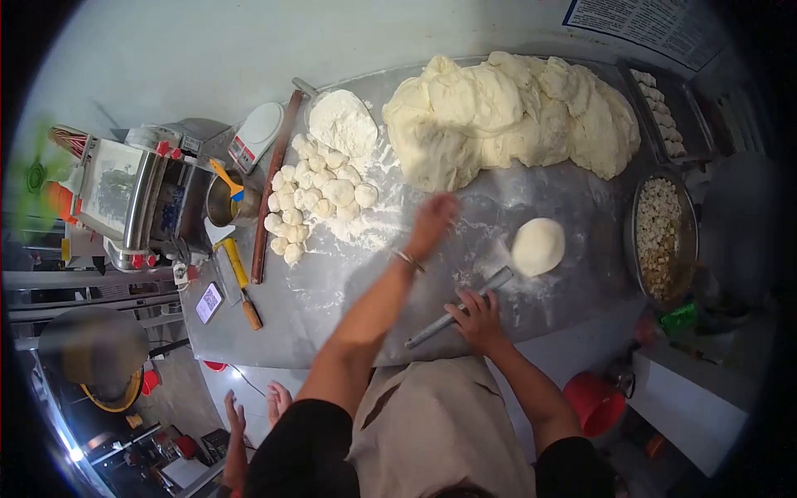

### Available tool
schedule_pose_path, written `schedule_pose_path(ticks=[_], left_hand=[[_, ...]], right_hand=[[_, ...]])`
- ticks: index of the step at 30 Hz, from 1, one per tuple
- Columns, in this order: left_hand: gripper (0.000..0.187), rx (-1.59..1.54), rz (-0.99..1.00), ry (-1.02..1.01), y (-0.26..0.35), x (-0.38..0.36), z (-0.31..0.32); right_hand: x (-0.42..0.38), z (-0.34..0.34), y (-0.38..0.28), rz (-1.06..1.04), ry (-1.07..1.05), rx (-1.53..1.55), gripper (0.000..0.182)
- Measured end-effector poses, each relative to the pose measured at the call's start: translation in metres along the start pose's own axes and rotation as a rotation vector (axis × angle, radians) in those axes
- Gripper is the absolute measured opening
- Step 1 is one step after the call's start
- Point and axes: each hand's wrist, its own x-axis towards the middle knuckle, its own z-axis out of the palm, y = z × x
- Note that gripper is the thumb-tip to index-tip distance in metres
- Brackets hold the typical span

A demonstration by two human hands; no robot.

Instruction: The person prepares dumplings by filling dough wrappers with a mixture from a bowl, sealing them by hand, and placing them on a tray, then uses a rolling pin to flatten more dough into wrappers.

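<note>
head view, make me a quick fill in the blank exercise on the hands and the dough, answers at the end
1. The rod under the right hand is coloured ____.
2. The bracelet is worn on the person's ____ wrist.
3. In the picture, the single dough round lies to the ____ of the cluster of small dough balls.

Missing words: grey; left; right

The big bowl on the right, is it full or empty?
The bowl isn't empty: pale chopped bits lie inside. How deep, I can't tell.
</note>
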Motion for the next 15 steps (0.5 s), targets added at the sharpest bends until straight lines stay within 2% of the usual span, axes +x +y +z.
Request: schedule_pose_path(ticks=[1, 2, 3, 5, 6, 8, 11, 12, 13, 14, 15], left_hand=[[0.033, 0.446, 0.323, 0.323, -0.034, 0.041, -0.036], [0.037, 0.814, 0.466, 0.452, -0.017, 0.042, -0.075], [0.032, 1.249, 0.419, 0.495, -0.002, 0.038, -0.104], [0.027, 1.569, 0.126, 0.362, 0.006, 0.031, -0.143], [0.026, 1.575, 0.168, 0.310, 0.008, 0.026, -0.151], [0.027, 1.526, 0.353, 0.424, 0.004, 0.015, -0.149], [0.038, 0.967, -0.132, 0.167, 0.011, -0.013, -0.122], [0.047, 0.594, 0.085, 0.191, -0.026, -0.027, -0.113], [0.051, 0.303, 0.183, 0.172, -0.090, -0.031, -0.099], [0.050, 0.169, 0.135, 0.085, -0.076, -0.067, -0.067], [0.043, 0.384, 0.186, -0.073, -0.093, -0.082, -0.056]], right_hand=[[0.006, 0.003, 0.008, -0.038, -0.004, 0.028, 0.041], [0.011, 0.007, 0.017, -0.076, -0.008, 0.057, 0.035], [0.016, 0.010, 0.024, -0.110, 0.026, 0.109, 0.031], [0.028, 0.017, 0.036, -0.179, 0.093, 0.217, 0.023], [0.032, 0.021, 0.042, -0.178, 0.082, 0.232, 0.024], [0.034, 0.024, 0.054, -0.172, 0.053, 0.260, 0.027], [0.041, -0.012, 0.036, -0.102, -0.097, 0.208, 0.040], [0.041, -0.012, 0.028, -0.060, -0.089, 0.174, 0.047], [0.038, -0.011, 0.019, -0.012, -0.084, 0.140, 0.055], [0.037, -0.011, 0.014, 0.034, -0.078, 0.098, 0.063], [0.039, -0.005, 0.016, 0.042, -0.095, 0.060, 0.066]])
